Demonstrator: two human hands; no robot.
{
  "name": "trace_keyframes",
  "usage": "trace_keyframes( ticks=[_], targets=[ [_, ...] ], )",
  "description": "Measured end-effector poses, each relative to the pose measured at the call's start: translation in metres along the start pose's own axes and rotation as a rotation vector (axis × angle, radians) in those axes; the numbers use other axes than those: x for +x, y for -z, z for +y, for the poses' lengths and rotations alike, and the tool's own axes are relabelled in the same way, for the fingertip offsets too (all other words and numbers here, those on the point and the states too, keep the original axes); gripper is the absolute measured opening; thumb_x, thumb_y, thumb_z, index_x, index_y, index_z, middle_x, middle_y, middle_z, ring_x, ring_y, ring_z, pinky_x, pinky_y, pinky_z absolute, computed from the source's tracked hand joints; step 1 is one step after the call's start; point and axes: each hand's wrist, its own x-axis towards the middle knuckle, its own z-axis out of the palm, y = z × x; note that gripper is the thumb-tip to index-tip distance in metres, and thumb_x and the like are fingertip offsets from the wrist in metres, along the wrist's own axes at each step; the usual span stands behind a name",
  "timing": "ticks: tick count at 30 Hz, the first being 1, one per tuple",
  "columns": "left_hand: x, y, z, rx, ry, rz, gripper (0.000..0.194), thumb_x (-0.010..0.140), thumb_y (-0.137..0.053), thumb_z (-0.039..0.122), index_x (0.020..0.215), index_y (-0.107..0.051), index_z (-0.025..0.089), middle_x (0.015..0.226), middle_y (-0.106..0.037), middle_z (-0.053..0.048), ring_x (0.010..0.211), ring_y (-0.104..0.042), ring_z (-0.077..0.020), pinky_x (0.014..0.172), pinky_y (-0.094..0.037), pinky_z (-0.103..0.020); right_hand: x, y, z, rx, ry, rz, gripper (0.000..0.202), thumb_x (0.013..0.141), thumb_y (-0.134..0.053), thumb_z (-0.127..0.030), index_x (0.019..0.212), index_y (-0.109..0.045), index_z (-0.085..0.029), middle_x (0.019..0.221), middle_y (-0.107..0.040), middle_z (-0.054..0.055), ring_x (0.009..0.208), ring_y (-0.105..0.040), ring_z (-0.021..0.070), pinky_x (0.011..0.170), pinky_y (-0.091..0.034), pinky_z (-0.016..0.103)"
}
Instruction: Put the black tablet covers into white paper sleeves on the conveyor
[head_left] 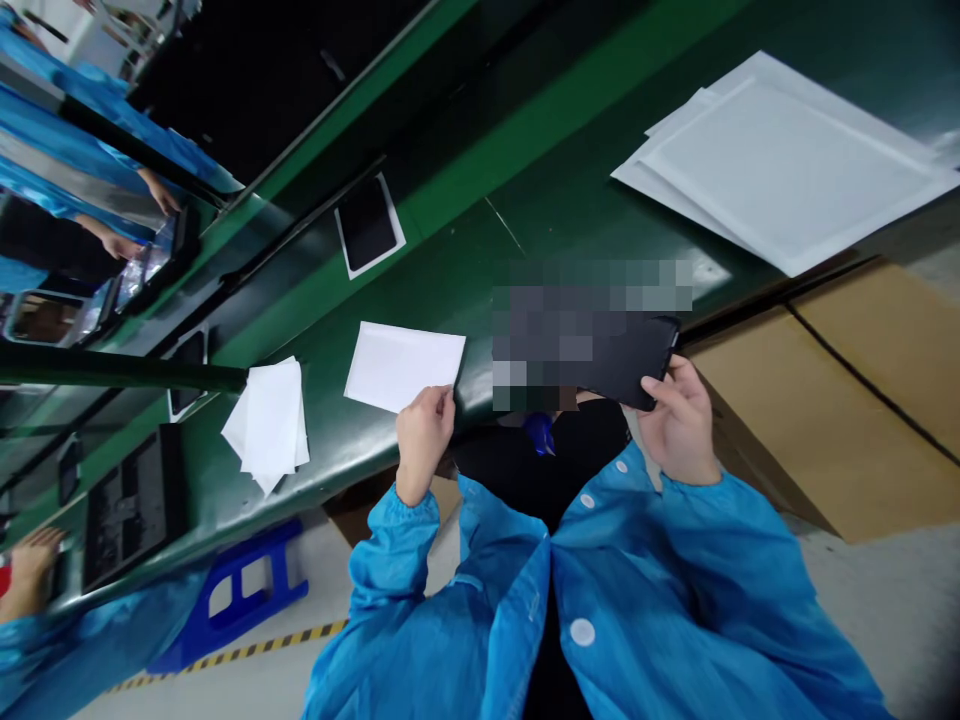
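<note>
My left hand (pixel 425 440) pinches the near right corner of a white paper sheet (pixel 405 364), which lies flat on the green bench (pixel 330 350) near its front edge. My right hand (pixel 681 420) grips the right end of a flat black tablet-like device (pixel 626 362), thumb on its upper face and fingers round its edge. The device is held up at the bench's front edge, and a pixelated patch hides much of its left part. To the left on the bench lies a fanned stack of white sheets (pixel 274 415).
Large white padded sheets (pixel 795 170) lie at the bench's right. Farther back is a black-screened tablet on white (pixel 369 227). Cardboard boxes (pixel 847 400) stand at right, a black tray (pixel 135 505) at left. A blue stool (pixel 232 590) is below. Co-workers' hands (pixel 120 243) work at upper left.
</note>
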Motion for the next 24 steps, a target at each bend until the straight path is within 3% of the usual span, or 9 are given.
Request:
trace_keyframes(
  ticks=[3,6,10,19,24],
  targets=[
    [0.011,0.004,0.001,-0.108,0.023,0.01,0.013,0.091,-0.063,0.023,0.084,-0.074,0.02,0.078,-0.072,-0.004,0.072,-0.067,-0.0173,0.068,-0.043,-0.028,-0.002,-0.002,-0.001,0.001,-0.016,-0.001,0.051,0.056,-0.098,-0.034,0.094,-0.067,-0.024,0.074,-0.071,-0.004,0.057,-0.062,0.0147,0.062,-0.064,0.034],
    [0.022,0.006,0.002,-0.326,0.087,-0.059,0.011,0.086,-0.066,0.025,0.079,-0.072,0.02,0.071,-0.067,-0.001,0.065,-0.06,-0.0137,0.066,-0.044,-0.025,-0.003,-0.001,-0.001,-0.009,-0.015,-0.004,0.051,0.057,-0.097,-0.034,0.096,-0.066,-0.023,0.075,-0.07,-0.003,0.058,-0.063,0.0152,0.062,-0.064,0.034],
    [0.03,0.005,0.005,-0.527,0.162,-0.115,0.014,0.082,-0.068,0.03,0.077,-0.072,0.019,0.067,-0.064,0.001,0.059,-0.053,-0.0114,0.061,-0.043,-0.024,-0.006,0.0,0.0,-0.015,-0.019,0.021,0.054,0.056,-0.097,-0.034,0.096,-0.064,-0.023,0.076,-0.07,-0.003,0.061,-0.064,0.0156,0.06,-0.063,0.031],
    [0.033,0.004,0.007,-0.724,0.173,-0.181,0.035,0.083,-0.073,0.053,0.076,-0.067,0.019,0.059,-0.058,0.002,0.053,-0.048,-0.0107,0.053,-0.037,-0.024,-0.013,-0.004,0.005,-0.064,-0.002,0.033,0.054,0.055,-0.097,-0.035,0.098,-0.067,-0.023,0.08,-0.072,-0.003,0.058,-0.06,0.0131,0.051,-0.058,0.026],
    [0.031,0.002,0.003,-0.8,0.184,-0.254,0.035,0.087,-0.071,0.055,0.081,-0.065,0.021,0.054,-0.054,0.004,0.048,-0.049,-0.0115,0.05,-0.037,-0.024,-0.018,-0.008,0.016,-0.073,0.02,-0.02,0.057,0.059,-0.098,-0.037,0.102,-0.063,-0.025,0.084,-0.071,-0.002,0.062,-0.063,0.0154,0.06,-0.065,0.033]
  ],
)
